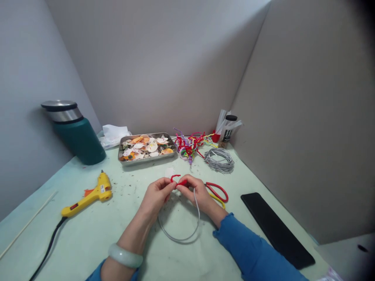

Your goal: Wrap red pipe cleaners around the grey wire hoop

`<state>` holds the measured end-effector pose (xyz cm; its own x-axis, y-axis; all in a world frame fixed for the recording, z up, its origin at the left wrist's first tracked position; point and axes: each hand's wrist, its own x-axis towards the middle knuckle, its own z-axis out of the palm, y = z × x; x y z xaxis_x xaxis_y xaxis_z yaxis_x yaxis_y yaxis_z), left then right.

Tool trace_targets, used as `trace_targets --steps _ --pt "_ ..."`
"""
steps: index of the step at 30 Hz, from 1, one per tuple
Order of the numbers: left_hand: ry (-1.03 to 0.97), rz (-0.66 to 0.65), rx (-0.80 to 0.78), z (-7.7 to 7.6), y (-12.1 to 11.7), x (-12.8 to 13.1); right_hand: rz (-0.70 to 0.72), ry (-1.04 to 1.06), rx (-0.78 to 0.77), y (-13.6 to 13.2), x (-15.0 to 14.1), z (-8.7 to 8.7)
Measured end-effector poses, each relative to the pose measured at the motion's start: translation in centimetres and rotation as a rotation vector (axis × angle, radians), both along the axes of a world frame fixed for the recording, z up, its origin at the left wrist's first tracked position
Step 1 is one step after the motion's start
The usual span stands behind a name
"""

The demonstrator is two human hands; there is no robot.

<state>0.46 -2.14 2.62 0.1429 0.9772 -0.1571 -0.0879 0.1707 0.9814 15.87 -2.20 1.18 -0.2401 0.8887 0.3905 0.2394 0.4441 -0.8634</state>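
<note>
Both my hands meet at the middle of the pale green table (88, 234). My left hand (156, 195) and my right hand (195, 191) are closed in a pinch on a red pipe cleaner (175, 177) that curls up between the fingertips. It sits on the top of a grey wire hoop (178, 236), which loops down toward me under my wrists. Red-handled scissors (218, 190) lie just right of my right hand.
A yellow glue gun (88, 197) with a black cord lies at the left. Behind are a metal tray (148, 150) of small decorated pieces, a pile of coloured pipe cleaners (190, 145), a grey wire coil (219, 160), a green flask (76, 132), and a black phone (275, 228) on the right.
</note>
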Motion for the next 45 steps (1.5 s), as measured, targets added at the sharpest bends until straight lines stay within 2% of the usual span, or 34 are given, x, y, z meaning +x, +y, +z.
trace_targets --steps 3,7,11,15,18,24,28,32,39,45 --pt "0.075 0.02 0.053 -0.5 0.2 0.0 -0.005 -0.058 0.035 0.0 0.0 -0.2" --pt "0.245 0.049 0.211 -1.1 0.5 -0.1 0.004 -0.063 0.04 0.1 -0.1 -0.4" --pt "0.364 0.071 0.383 -1.1 0.3 -0.1 -0.002 -0.015 0.006 0.2 -0.2 -0.4" --pt "0.396 0.098 0.471 -1.0 0.0 -0.1 -0.004 0.015 -0.011 0.2 -0.3 -0.3" --pt "0.336 0.076 0.395 -1.1 0.1 0.0 -0.019 -0.021 0.011 0.1 -0.3 -0.2" --pt "0.096 -0.012 0.035 -0.6 0.2 0.0 -0.037 -0.076 0.075 0.0 -0.2 -0.1" --pt "0.086 -0.111 -0.092 -0.4 0.0 -0.3 -0.018 -0.072 0.118 0.1 0.0 0.0" --pt "0.067 -0.138 -0.067 -0.5 0.1 -0.7 -0.016 -0.061 0.139 0.2 0.0 0.0" --pt "-0.042 -0.064 -0.074 -0.4 0.3 -0.4 -0.055 -0.031 0.137 0.0 -0.3 -0.3" --pt "0.153 0.004 0.186 -1.2 0.8 -0.3 -0.085 -0.052 0.117 0.5 -0.3 -0.7"
